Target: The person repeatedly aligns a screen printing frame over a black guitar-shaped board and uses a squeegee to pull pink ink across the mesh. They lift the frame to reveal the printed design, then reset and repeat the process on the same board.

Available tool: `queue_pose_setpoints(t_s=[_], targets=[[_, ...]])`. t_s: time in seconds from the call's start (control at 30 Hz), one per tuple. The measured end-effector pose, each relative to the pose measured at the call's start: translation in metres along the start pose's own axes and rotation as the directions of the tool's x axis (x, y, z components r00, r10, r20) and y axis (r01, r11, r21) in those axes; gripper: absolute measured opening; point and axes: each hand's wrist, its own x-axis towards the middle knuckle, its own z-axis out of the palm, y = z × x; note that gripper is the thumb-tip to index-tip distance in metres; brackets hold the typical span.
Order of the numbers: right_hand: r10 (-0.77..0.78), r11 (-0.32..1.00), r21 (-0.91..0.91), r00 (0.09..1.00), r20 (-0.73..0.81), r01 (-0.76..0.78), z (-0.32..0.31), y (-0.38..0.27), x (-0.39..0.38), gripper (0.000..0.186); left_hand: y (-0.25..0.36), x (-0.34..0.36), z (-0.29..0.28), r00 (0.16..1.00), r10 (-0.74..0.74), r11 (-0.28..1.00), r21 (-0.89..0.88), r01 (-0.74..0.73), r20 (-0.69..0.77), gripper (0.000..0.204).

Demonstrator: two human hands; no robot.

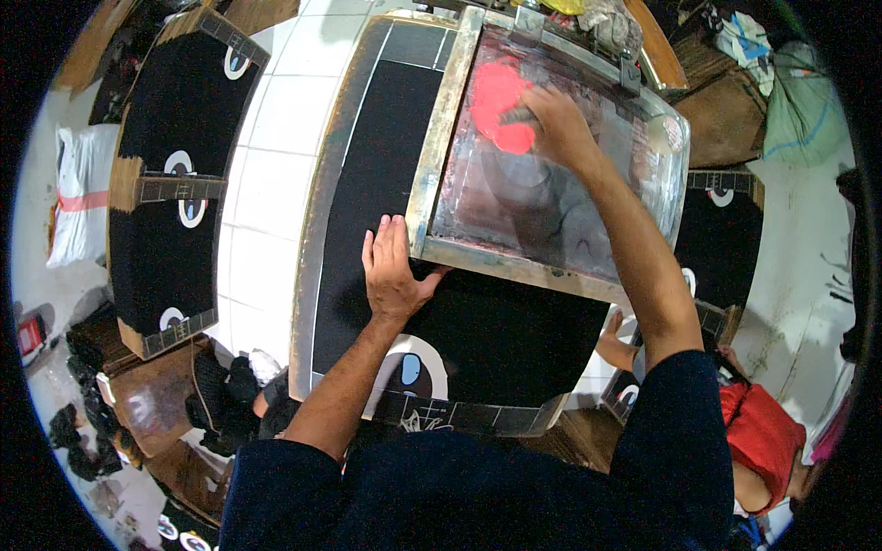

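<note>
A wooden-edged screen-printing frame (514,260) lies at an angle over black fabric (386,151) on a long board. A patch of bright red-pink ink (501,92) is spread on the mesh near its far left. My right hand (554,124) is over the mesh at the ink's right edge, blurred, its fingers curled round a small dark thing that I cannot make out. My left hand (395,275) rests on the fabric with fingers stretched out, its thumb by the frame's near left corner. A printed white and blue eye (411,370) shows on the fabric near me.
Another board with black fabric and printed eyes (175,220) stands to the left across white floor tiles (276,138). A similar board (726,234) is on the right. Metal hinge clamps (629,72) hold the frame's far side. A person in red (761,432) is at the lower right.
</note>
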Motion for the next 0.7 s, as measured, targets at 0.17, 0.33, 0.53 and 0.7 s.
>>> queue_pose_setpoints(t_s=[0.17, 0.33, 0.53, 0.7], targets=[[0.059, 0.997, 0.057, 0.997, -0.053, -0.056, -0.014, 0.005, 0.025, 0.028, -0.003, -0.001, -0.001, 1.000, 0.012, 1.000, -0.002, -0.012, 0.003, 0.111], [0.164, 0.983, -0.066, 0.979, -0.123, -0.173, 0.014, 0.019, 0.070, 0.031, -0.003, -0.001, 0.000, 1.000, 0.024, 0.999, 0.036, -0.024, -0.009, 0.114], [0.020, 1.000, 0.014, 0.996, -0.091, -0.018, 0.008, -0.009, -0.002, 0.034, -0.001, -0.001, -0.001, 1.000, -0.001, 1.000, -0.022, 0.002, 0.019, 0.117], [0.165, 0.985, -0.047, 0.985, -0.060, -0.168, -0.002, -0.042, -0.032, 0.030, -0.001, 0.003, 0.000, 0.999, -0.037, 0.981, -0.190, 0.035, -0.003, 0.125]])
